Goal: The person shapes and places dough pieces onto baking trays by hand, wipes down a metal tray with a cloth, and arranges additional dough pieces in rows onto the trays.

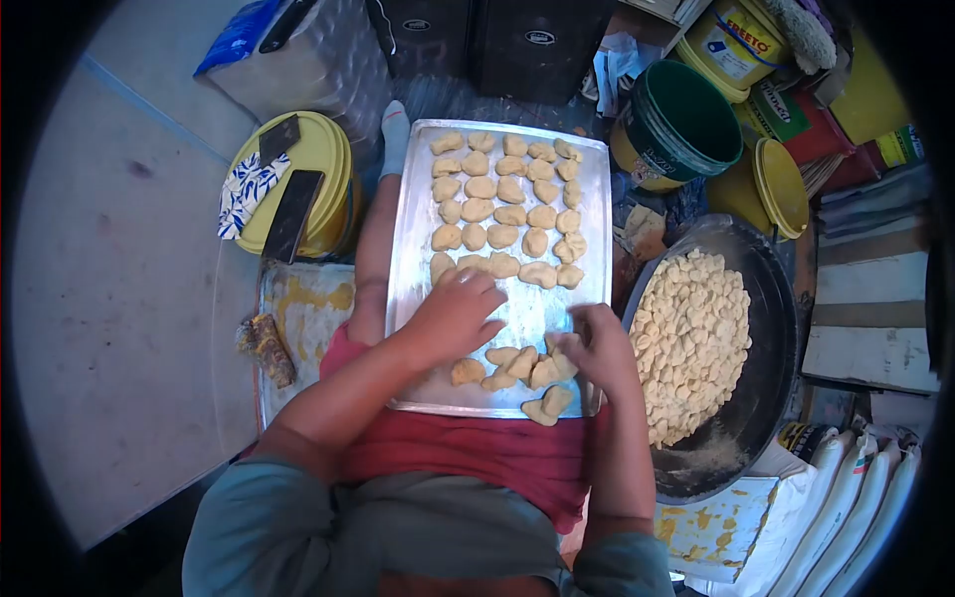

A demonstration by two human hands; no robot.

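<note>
A metal baking tray (405,308) rests across my lap, with rows of pale dough pieces (509,190) over its far part. My left hand (453,313) reaches over the tray's left side, fingers outstretched at the nearest row and thumb apart. Its fingertips partly cover the dough there. At the tray's lower right lies a loose pile of dough pieces (519,364). My right hand (603,350) is at this pile's right edge, fingers bent and apart, close to or touching a piece. Two joined dough pieces (547,405) lie at the near rim.
To the right stands a wide dark basin (781,348) heaped with small dough pieces (691,343). Behind it are a green bucket (686,124) and yellow tubs. On the left, a lidded yellow bucket (328,139) carries a phone (293,214). Black speakers (537,50) stand at the back.
</note>
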